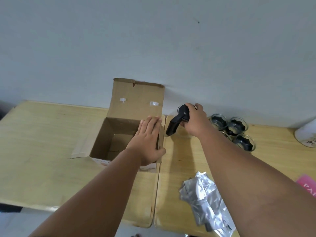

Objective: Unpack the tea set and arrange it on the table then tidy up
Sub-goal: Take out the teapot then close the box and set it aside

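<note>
1 pale wood-grain counter ran across the view, made of 2 sections meeting at a seam just right of the box. On the left section stood 1 brown corrugated cardboard box, open at the top, its rear flap upright with 2 scraps of clear tape on it and its left flap lying flat on the counter. The interior looked bare cardboard as far as it could be seen. The left hand lay on the box's right wall, fingers flat and together over the top edge, thumb hooked round the near corner; it pressed the wall and enclosed nothing.

Just right of the box, on the right section, the right hand was clamped around 1 teapot, a glass body with a black lid and a black, blocky handle pointing toward the box. Whether its base touched the counter could not be told.

Further right stood a cluster of 4 clear glass cups, round, each holding a dark lobed part; 1 was largely hidden by the forearm. Near the front edge lay 1 heap of crumpled silvery plastic wrapping. At the far right were 1 white cylindrical container and 1 pink printed card, both cut off by the frame.
</note>
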